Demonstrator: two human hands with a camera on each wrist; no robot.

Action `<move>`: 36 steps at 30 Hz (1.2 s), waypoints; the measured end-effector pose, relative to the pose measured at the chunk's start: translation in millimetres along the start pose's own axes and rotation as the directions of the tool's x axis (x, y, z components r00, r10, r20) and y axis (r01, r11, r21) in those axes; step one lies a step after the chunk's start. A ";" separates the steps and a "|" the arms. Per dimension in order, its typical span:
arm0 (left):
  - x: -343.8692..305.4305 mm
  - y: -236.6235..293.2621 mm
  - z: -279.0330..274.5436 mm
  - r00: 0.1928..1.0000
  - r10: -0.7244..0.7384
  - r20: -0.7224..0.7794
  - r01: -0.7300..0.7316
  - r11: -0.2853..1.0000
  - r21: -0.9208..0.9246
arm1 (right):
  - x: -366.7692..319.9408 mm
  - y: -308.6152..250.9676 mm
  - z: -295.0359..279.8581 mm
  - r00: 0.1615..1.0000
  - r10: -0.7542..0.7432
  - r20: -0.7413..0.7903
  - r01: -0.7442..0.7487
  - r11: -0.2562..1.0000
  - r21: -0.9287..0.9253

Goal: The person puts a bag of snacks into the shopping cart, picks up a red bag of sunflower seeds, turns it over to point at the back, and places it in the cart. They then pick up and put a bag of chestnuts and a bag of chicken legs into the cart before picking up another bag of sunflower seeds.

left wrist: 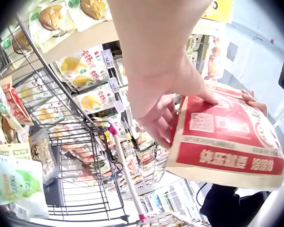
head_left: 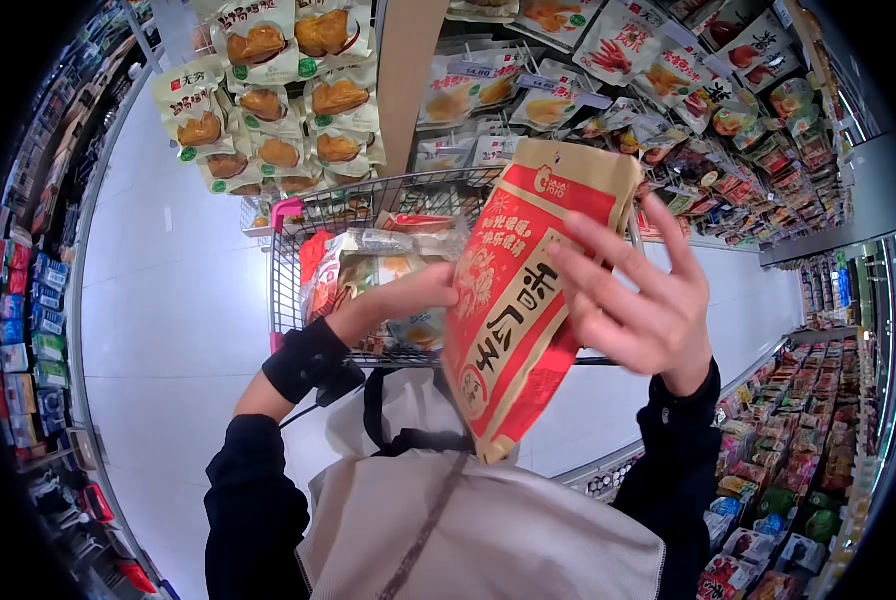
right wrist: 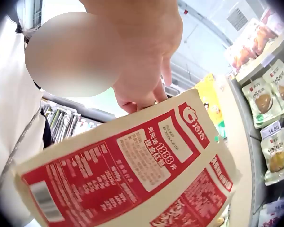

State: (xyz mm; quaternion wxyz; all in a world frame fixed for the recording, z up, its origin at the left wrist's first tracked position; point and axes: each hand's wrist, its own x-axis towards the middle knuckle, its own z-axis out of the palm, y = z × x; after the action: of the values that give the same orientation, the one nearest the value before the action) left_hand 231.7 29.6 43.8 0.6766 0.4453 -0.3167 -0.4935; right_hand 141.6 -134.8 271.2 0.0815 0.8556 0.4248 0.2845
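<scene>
A red and tan paper bag of sunflower seeds (head_left: 508, 290) is held up at a tilt in front of the person's chest. The left hand (head_left: 418, 292) grips its left edge; in the left wrist view the thumb (left wrist: 206, 94) lies on the printed face and the other fingers curl behind. At the other side, the right hand (head_left: 643, 300) has its fingers spread and mostly straight, overlapping the bag's upper right edge. In the right wrist view, that hand's fingertips (right wrist: 139, 105) are right at the long edge of the bag, whose back panel (right wrist: 109, 175) shows small print and a barcode.
A wire shopping cart (head_left: 280, 270) with several packaged foods (head_left: 368, 265) stands just beyond the hands. Hanging snack packs (head_left: 298, 100) fill a rack ahead, with more shelves (head_left: 788, 450) on the right and left. White floor (head_left: 168, 330) shows at left.
</scene>
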 end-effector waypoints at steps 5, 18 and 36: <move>-14.5 4.6 30.1 0.990 0.135 0.046 -0.079 0.791 -0.607 | -24.2 24.0 11.4 0.976 0.180 -0.127 -0.185 0.982 -0.033; -33.9 36.9 42.3 0.905 0.152 -0.398 -0.147 0.988 0.044 | -125.2 -40.9 94.9 0.416 0.793 0.445 -0.281 -0.353 0.892; -22.1 -10.2 36.9 0.818 0.094 -0.568 -0.134 0.991 -0.029 | -127.1 -92.9 102.7 0.314 0.675 0.668 -0.405 -0.541 0.737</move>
State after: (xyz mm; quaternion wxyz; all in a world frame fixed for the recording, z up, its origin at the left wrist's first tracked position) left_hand 188.8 38.7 49.6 0.7829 0.5286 -0.1116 -0.3086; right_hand 74.8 -164.4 98.0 -0.7354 0.6704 -0.0981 -0.0135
